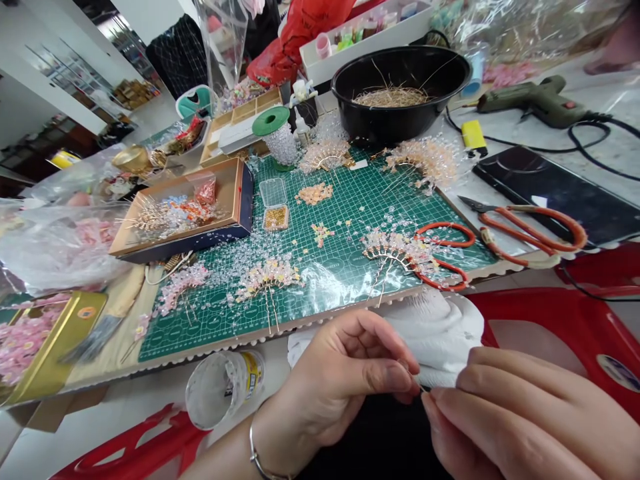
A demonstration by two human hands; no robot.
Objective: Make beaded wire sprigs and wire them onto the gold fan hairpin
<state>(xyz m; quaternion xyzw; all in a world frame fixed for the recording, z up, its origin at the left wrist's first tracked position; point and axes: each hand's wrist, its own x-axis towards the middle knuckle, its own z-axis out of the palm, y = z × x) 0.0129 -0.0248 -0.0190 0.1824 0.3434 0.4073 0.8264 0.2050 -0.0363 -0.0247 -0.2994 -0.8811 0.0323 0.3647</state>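
Note:
My left hand (350,377) pinches something thin between thumb and fingertips, in front of the table edge. A short bit of fine wire (423,389) shows between it and my right hand (525,413), whose thumb and finger are pressed together on the other side. The fingers hide most of the wire. Beyond my hands, a pink beaded hair comb (393,250) with metal prongs lies on the green cutting mat (340,287). Further left on the mat are a pink and yellow beaded hairpin (270,280) and a pink one (183,287).
Orange-handled scissors (445,257) and pliers (530,230) lie to the right, near a dark phone (555,190) and a glue gun (540,100). A black basin (400,120) stands behind. At left are a box (185,233), a brush (110,313) and loose clear beads. A plastic tub (215,393) sits below the table edge.

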